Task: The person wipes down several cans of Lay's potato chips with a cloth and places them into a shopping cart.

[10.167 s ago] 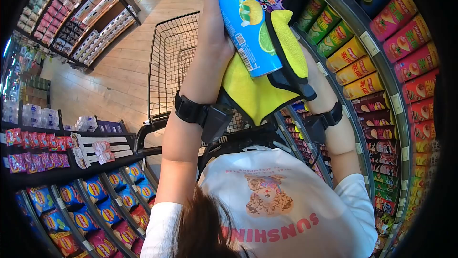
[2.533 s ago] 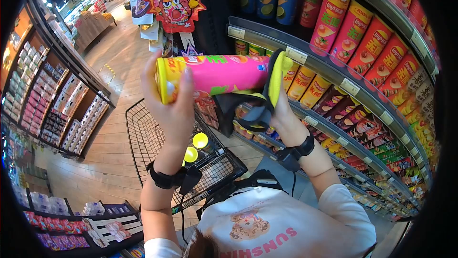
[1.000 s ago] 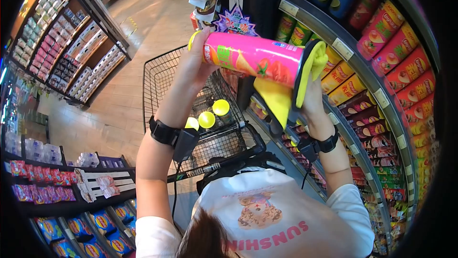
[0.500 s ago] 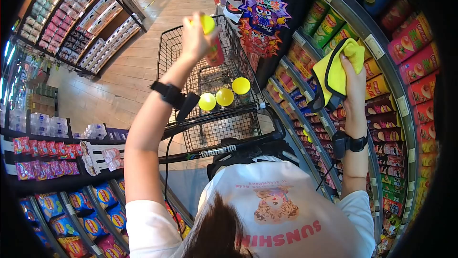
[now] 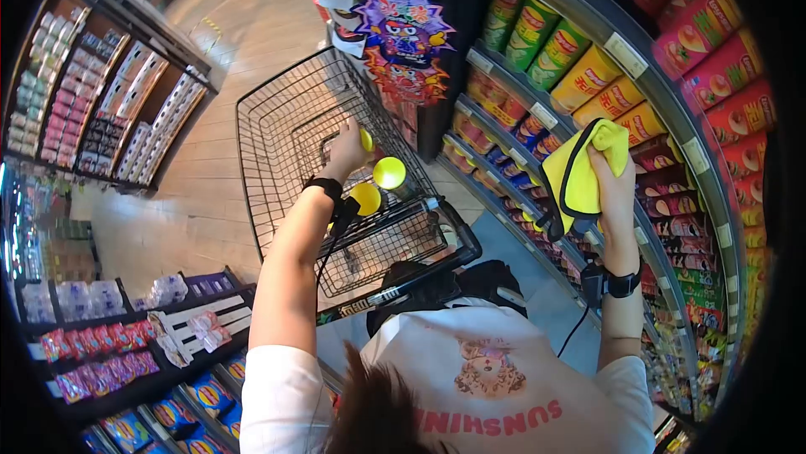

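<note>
Down inside the black wire shopping cart (image 5: 277,122), my left hand (image 5: 346,152) is closed round a yellow-lidded canister (image 5: 366,139); its lid shows beside the fingers and its body is mostly hidden. Two more yellow lids (image 5: 389,173) (image 5: 365,199) stand in the cart just nearer to me. On the right, my right hand (image 5: 613,181) grips a folded yellow cloth with black edging (image 5: 579,173), held up in front of the snack shelves.
Shelves of canisters and packets (image 5: 558,55) curve along the right. Hanging character signs (image 5: 407,30) are beyond the cart's right side. A display rack (image 5: 92,101) is at the far left, with bagged snacks (image 5: 172,412) at the lower left.
My left hand has lowered the canister from above the cart's far part into the basket, beside the other lids. The view has shifted. The yellow cloth is still in my right hand.
</note>
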A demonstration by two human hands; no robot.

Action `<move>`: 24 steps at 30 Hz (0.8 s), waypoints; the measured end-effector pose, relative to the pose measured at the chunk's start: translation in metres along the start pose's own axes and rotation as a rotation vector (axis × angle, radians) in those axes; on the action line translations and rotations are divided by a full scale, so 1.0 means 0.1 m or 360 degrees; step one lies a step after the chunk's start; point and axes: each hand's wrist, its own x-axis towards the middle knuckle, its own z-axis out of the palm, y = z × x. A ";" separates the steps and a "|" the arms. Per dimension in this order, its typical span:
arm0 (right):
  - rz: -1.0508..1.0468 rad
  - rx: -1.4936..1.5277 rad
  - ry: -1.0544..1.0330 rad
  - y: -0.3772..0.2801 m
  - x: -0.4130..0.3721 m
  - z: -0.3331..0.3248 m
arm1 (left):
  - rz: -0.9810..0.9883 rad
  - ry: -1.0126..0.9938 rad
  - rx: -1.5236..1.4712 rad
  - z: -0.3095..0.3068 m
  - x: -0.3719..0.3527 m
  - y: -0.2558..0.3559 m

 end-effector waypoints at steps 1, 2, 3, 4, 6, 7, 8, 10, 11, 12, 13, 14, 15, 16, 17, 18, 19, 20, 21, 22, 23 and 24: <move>0.0031 0.0011 0.0024 0.01 -0.01 -0.04 | 0.0064 -0.0066 -0.0030 0.06 0.03 -0.03; 0.0061 0.0024 0.0046 0.03 -0.01 -0.07 | 0.0126 -0.0130 -0.0058 0.12 0.07 -0.04; 0.0064 0.0022 0.0061 0.04 -0.02 -0.09 | 0.0119 -0.0215 -0.0073 0.11 0.08 0.01; 0.0074 0.0046 0.0066 0.05 -0.02 -0.11 | 0.0131 -0.0221 -0.0071 0.08 0.09 0.05; 0.0083 0.0073 0.0080 0.07 -0.02 -0.14 | 0.0229 -0.0455 0.0010 0.02 0.12 0.12; 0.0082 0.0047 0.0085 0.10 -0.01 -0.14 | 0.0235 -0.0456 0.0013 -0.07 0.11 0.18; 0.0080 0.0021 0.0086 0.12 -0.01 -0.13 | 0.0234 -0.0693 -0.0128 -0.17 0.10 0.22; 0.0060 0.0051 0.0079 0.13 0.07 -0.11 | 0.0240 -0.0912 -0.0262 -0.25 0.18 0.29; 0.0050 0.0074 0.0063 0.13 0.07 -0.10 | 0.0188 -0.0843 -0.0278 -0.27 0.16 0.32; 0.0045 0.0079 0.0066 0.13 0.07 -0.07 | 0.0138 -0.0775 -0.0294 -0.28 0.15 0.34; 0.0040 0.0075 0.0000 0.12 0.07 -0.04 | 0.0156 -0.0767 -0.0291 -0.28 0.14 0.29; 0.0027 0.0064 -0.0044 0.09 0.07 -0.04 | 0.0169 -0.0715 -0.0426 -0.29 0.14 0.25; 0.0022 -0.0046 -0.0063 0.09 0.06 -0.03 | 0.0206 -0.0659 -0.0563 -0.32 0.18 0.27; -0.0042 -0.0039 -0.0126 0.03 0.06 0.00 | 0.0356 -0.0580 -0.0399 -0.51 0.13 0.43; -0.0148 -0.0068 -0.0169 0.05 0.08 0.01 | 0.0374 -0.0479 -0.0312 -0.76 0.05 0.69; -0.0143 0.0046 -0.0196 0.10 0.11 0.04 | 0.0348 -0.0381 -0.0276 -0.65 0.22 0.69; -0.0124 0.0047 -0.0194 0.02 0.10 0.07 | 0.0421 -0.0241 -0.0339 -0.74 0.26 0.93; -0.0114 0.0116 -0.0190 0.02 0.12 0.08 | 0.0478 -0.0108 -0.0406 -0.92 0.24 1.20; -0.0133 0.0208 -0.0175 0.03 0.15 0.10 | 0.0711 0.0143 -0.0490 -1.17 0.16 1.58; -0.0153 0.0304 -0.0169 0.03 0.17 0.10 | 0.0934 0.0395 -0.0575 -1.40 0.07 2.01; -0.0138 0.0392 -0.0167 -0.01 0.18 0.09 | 0.1141 0.0564 -0.0710 -1.56 0.09 2.38; -0.0120 0.0483 -0.0171 -0.05 0.17 0.07 | 0.1285 0.0690 -0.0799 -1.76 0.03 2.79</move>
